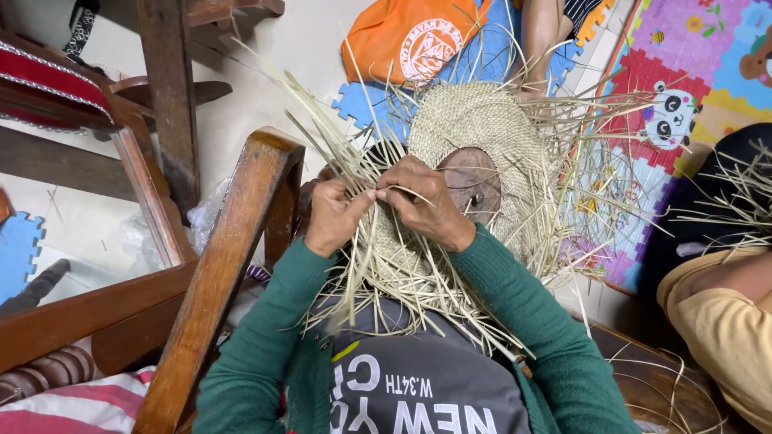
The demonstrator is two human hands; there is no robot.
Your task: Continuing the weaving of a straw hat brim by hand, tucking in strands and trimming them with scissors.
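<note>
Seen from above, a pale woven straw hat [474, 137] rested on a round brown wooden block [470, 181]. Just left of the block, the left hand [334, 215] and right hand [422, 201] each pinched loose straw strands [378, 265]; keeping them taut seemed wise for tight weaving.

A wooden chair frame [217, 273] stands on the pale floor [265, 72]. Beyond it to the right lies an orange bag [406, 36] on blue foam tiles [366, 108], with a colourful play mat [691, 72] farther right. A striped cushion [72, 402] lies beside the frame's near end.
</note>
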